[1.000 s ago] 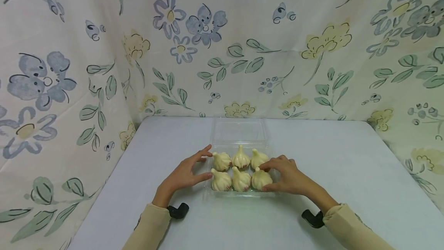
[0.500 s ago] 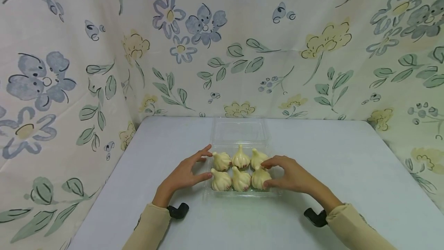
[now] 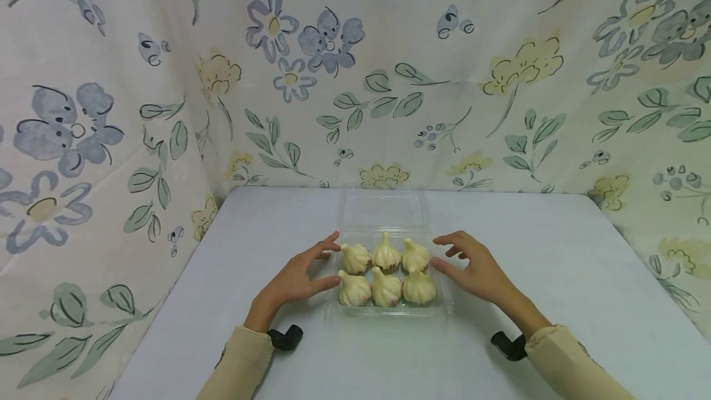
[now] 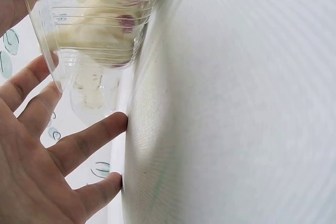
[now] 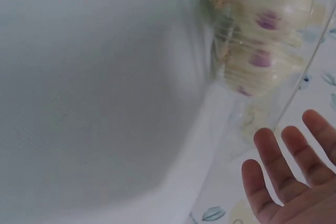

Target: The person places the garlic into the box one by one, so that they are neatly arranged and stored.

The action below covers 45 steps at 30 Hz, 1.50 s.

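Garlic bulbs [image 3: 386, 287] lie in two rows of three inside a clear plastic box [image 3: 389, 310], whose lid [image 3: 383, 210] is folded back behind it. My left hand [image 3: 294, 278] rests at the box's left side, thumb and fingers spread. In the left wrist view its fingertips touch the box's rim, and two other fingers reach down to the table. On the opposite side, my right hand [image 3: 474, 270] hovers beside the rear right garlic bulb [image 3: 415, 255], holding nothing. Its fingers [image 5: 270, 150] are relaxed and apart from the box in the right wrist view.
A white table [image 3: 533, 252] bears the box near its middle. Floral cloth [image 3: 355, 110] hangs behind the table and along its sides. A black wrist mount [image 3: 286, 337] sits on each forearm below the beige sleeves.
My right hand has let go of the front right garlic bulb and moved back and right, off the bulbs. My left hand has stayed in place.
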Each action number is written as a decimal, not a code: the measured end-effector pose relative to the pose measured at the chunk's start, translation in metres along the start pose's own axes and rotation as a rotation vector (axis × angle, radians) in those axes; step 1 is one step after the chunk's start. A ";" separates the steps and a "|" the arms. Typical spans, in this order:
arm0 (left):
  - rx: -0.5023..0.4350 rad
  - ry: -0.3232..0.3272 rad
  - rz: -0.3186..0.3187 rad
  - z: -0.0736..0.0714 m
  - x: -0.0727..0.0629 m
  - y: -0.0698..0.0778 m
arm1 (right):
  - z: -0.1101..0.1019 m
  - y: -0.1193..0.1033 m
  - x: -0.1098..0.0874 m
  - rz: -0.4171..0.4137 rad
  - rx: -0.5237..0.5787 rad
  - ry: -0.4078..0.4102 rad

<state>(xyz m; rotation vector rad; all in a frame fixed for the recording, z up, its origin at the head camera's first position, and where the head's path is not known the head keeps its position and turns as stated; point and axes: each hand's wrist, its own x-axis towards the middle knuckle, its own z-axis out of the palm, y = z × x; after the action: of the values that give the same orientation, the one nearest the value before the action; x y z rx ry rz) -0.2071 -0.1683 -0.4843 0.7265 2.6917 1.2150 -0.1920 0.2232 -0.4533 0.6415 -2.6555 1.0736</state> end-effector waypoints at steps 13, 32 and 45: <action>0.005 0.002 -0.009 0.000 0.000 -0.002 | 0.000 0.026 0.011 0.220 0.051 -0.035; 0.012 0.008 -0.003 0.001 -0.001 0.000 | 0.012 0.054 0.054 0.414 0.153 -0.112; 0.013 0.009 0.011 0.001 -0.002 -0.003 | 0.020 0.062 0.071 0.478 0.230 -0.195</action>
<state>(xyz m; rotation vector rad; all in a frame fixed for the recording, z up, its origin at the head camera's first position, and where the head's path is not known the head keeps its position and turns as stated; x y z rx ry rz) -0.2061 -0.1702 -0.4876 0.7408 2.7092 1.2071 -0.2847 0.2265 -0.4808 0.1452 -2.9657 1.5264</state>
